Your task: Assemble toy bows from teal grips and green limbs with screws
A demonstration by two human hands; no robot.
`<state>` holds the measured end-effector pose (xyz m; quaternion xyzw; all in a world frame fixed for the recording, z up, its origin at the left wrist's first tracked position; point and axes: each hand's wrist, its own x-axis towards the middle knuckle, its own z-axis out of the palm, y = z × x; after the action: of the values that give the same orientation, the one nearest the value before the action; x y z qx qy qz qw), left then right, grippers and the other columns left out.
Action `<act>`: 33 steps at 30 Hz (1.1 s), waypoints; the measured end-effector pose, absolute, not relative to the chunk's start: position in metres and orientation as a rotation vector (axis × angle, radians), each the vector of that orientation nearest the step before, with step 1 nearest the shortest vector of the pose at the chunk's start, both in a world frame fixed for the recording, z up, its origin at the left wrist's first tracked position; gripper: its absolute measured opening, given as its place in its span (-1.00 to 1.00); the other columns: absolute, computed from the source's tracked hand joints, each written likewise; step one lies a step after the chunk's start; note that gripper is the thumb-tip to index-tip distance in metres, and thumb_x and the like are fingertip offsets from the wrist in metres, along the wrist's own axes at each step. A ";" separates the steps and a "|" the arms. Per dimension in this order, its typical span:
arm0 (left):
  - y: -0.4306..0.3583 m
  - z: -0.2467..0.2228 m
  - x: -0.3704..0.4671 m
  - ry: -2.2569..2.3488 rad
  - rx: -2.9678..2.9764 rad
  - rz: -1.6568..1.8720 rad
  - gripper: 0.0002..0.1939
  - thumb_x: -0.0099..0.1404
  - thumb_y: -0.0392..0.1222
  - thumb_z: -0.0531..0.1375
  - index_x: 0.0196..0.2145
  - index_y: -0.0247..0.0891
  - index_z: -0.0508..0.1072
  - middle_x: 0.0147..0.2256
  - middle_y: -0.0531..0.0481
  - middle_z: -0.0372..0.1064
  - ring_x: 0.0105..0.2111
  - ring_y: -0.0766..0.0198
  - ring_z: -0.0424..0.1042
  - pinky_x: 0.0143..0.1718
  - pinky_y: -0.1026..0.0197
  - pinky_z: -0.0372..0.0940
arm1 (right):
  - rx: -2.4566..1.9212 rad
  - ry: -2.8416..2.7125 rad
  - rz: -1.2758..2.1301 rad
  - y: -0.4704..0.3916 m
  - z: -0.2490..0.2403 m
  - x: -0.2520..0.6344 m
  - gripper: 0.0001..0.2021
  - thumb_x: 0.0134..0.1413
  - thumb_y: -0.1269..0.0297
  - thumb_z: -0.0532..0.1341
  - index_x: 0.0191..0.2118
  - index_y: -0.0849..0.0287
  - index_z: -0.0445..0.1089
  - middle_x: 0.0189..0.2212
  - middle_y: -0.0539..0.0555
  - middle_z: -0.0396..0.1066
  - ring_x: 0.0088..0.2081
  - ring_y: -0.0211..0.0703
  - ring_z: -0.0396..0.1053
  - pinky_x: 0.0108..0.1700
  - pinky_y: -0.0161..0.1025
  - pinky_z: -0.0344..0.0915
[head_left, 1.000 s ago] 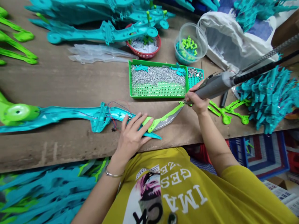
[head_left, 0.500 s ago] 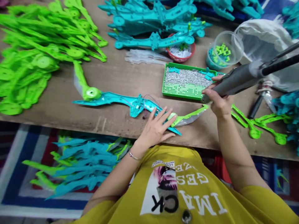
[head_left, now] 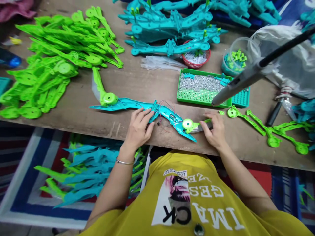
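Observation:
A long teal bow-shaped part (head_left: 172, 118) lies across the table near its front edge, with thin wires by its middle. A round green piece with an arm (head_left: 109, 98) sits at its left end, and another green piece (head_left: 188, 125) with a clear strip is at its right end. My left hand (head_left: 140, 126) touches the teal part's middle, fingers bent, thumb apart. My right hand (head_left: 214, 130) is closed round the outer end of the right green arm.
Green parts (head_left: 73, 59) are heaped at the left, teal parts (head_left: 169, 47) at the back. A green tray (head_left: 180, 98) holds small metal pieces. A grey tool (head_left: 236, 85) hangs above it. Loose green arms (head_left: 273, 141) lie at the right.
My right hand has let go of the grey tool and come down to the right green arm. My left hand has moved left from the teal part's right end to its middle.

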<state>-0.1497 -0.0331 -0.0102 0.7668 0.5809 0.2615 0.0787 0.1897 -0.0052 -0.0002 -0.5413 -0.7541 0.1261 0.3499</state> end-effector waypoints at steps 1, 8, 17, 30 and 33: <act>-0.034 -0.012 -0.146 1.728 2.312 0.807 -0.56 0.44 -0.17 0.12 0.23 -0.21 0.42 0.17 -0.23 0.43 0.26 -0.11 0.26 0.29 -0.30 0.24 | -1.438 -1.996 0.305 -0.007 -0.002 0.196 -0.84 0.28 0.19 0.23 -0.09 0.10 0.44 -0.08 0.16 0.52 0.03 0.07 0.42 0.17 0.14 0.26; -0.038 -0.017 -0.111 1.579 2.441 0.833 -0.55 0.45 -0.17 0.16 0.26 -0.17 0.40 0.14 -0.22 0.47 0.21 -0.09 0.31 0.22 -0.24 0.30 | -1.614 -1.933 0.177 -0.006 -0.012 0.261 -0.82 0.30 0.17 0.18 -0.18 0.12 0.48 -0.15 0.18 0.57 0.00 0.08 0.45 0.16 0.12 0.26; -0.044 -0.014 -0.039 1.538 2.499 0.757 -0.60 0.43 -0.02 0.23 0.14 -0.20 0.51 0.08 -0.18 0.54 0.02 -0.06 0.39 0.02 -0.09 0.35 | -1.679 -1.588 0.158 0.017 -0.015 0.372 -0.86 0.23 0.15 0.23 -0.17 0.04 0.46 -0.04 0.24 0.48 0.05 0.13 0.36 0.17 0.09 0.19; -0.003 0.017 -0.032 1.467 2.401 0.699 -0.64 0.50 -0.28 -0.05 0.08 -0.27 0.46 -0.04 -0.21 0.52 -0.05 0.00 0.44 0.05 -0.06 0.31 | -1.544 -2.354 0.073 -0.062 0.014 0.174 -0.70 0.24 0.50 0.12 0.00 0.16 0.47 -0.19 0.20 0.54 -0.21 0.05 0.39 -0.21 -0.04 0.22; 0.008 0.022 -0.029 1.320 2.423 0.645 -0.60 0.45 -0.36 -0.05 0.11 -0.22 0.45 0.01 -0.19 0.47 0.00 0.00 0.41 0.07 -0.07 0.32 | -1.607 -2.335 0.033 -0.061 0.005 0.166 -0.69 0.32 0.48 0.07 0.01 0.12 0.48 -0.28 0.15 0.53 -0.25 0.00 0.38 -0.19 -0.07 0.20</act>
<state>-0.0290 0.0080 0.0217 0.8449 0.4605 0.2248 0.1534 0.1655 -0.0610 0.0050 -0.5602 -0.8140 0.0116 0.1530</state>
